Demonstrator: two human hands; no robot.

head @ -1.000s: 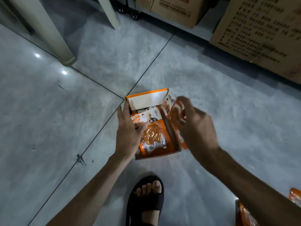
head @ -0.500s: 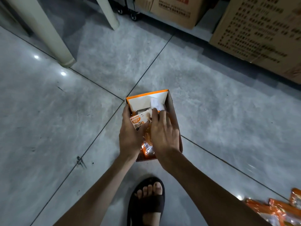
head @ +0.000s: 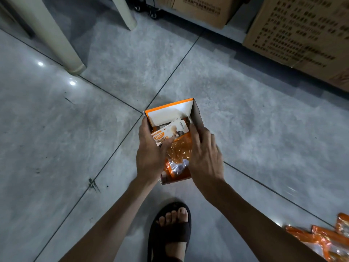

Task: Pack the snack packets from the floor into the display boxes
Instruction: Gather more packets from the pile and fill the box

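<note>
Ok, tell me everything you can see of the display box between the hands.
The display box is a small open-topped cardboard carton, orange on its rim and front, white on its inner back wall. It stands upright on the grey tiled floor, just ahead of a sandalled foot. Overlapping orange snack packets fill it, the top one close to the rim. The left hand holds its left wall, thumb over the packets; the right hand lies along its right wall, fingers straight.
</note>
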